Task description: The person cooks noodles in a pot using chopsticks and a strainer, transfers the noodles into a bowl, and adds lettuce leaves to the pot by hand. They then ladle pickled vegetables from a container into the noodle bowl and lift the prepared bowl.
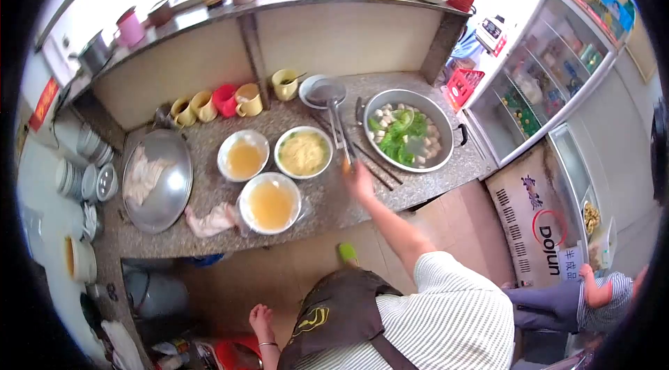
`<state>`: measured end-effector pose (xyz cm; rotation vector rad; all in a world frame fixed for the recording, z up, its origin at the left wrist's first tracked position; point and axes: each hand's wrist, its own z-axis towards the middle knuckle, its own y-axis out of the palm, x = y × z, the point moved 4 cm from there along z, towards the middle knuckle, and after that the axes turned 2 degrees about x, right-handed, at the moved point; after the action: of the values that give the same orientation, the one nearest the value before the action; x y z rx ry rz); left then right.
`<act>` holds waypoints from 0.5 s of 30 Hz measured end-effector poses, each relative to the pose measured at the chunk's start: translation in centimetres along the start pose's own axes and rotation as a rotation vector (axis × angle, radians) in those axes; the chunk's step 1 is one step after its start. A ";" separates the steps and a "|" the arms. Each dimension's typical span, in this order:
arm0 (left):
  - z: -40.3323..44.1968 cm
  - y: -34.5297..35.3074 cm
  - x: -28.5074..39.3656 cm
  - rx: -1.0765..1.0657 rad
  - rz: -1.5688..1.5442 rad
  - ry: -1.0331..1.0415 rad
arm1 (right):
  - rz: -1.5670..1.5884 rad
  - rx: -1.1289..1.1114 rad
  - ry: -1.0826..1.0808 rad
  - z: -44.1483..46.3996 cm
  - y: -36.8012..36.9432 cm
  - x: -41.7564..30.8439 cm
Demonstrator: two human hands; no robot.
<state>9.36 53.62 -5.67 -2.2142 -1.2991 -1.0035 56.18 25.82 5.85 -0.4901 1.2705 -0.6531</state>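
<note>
My right hand is closed round the handle of a strainer ladle, whose round head rests over a small bowl at the back of the counter. Beside the handle lie chopsticks. To the right, a large two-handled pot holds liquid, green leaves and several pale chunks. Left of my right hand stand a bowl of noodles and two bowls of yellowish broth, a rear one and a front one. Low by my side, my left hand is empty, fingers loosely apart.
A large metal lid with a cloth on it lies at the counter's left, and another crumpled cloth near the front edge. Several mugs line the back. A glass-door fridge stands right; another person is at lower right.
</note>
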 end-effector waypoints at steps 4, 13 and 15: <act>-0.5 9.4 -0.5 -0.159 0.018 0.022 | -0.129 -0.176 0.035 1.6 3.3 0.4; 1.3 15.3 -6.5 -0.398 0.357 0.014 | 0.309 -0.110 -0.044 2.6 -7.3 3.8; 3.5 12.7 -10.7 -0.264 0.448 -0.034 | 0.415 -0.105 0.160 2.1 -11.1 7.5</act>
<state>18.29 43.16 -15.62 -2.5670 -0.6567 -1.0046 57.44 12.53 8.42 -0.2491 1.5079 -0.2809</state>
